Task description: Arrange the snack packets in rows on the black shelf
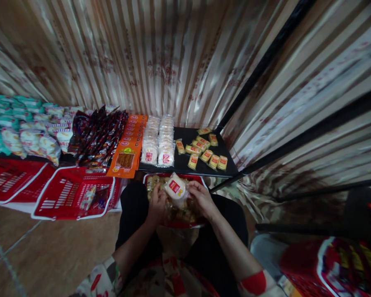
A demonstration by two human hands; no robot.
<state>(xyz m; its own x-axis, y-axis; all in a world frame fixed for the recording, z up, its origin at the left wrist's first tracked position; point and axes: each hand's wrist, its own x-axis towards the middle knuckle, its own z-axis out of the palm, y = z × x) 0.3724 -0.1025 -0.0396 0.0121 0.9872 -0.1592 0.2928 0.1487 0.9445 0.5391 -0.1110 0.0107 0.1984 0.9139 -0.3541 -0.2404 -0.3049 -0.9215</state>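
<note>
Over a red basket between my knees, I hold a wrapped round white cracker with a red label. My right hand pinches the right edge of its clear wrapper. Fingers of my left hand are curled at its left edge, closed on the wrapper. Several small golden packets fill the basket beneath my hands. Just ahead on the black shelf stand two rows of the same white crackers. To their right, small yellow wrapped snacks lie loosely scattered.
Orange snack packs, dark shiny packets, white bags and teal bags line the shelf leftward. Red baskets sit below left. Black rack bars slant across the right, before a striped curtain. Another filled basket stands lower right.
</note>
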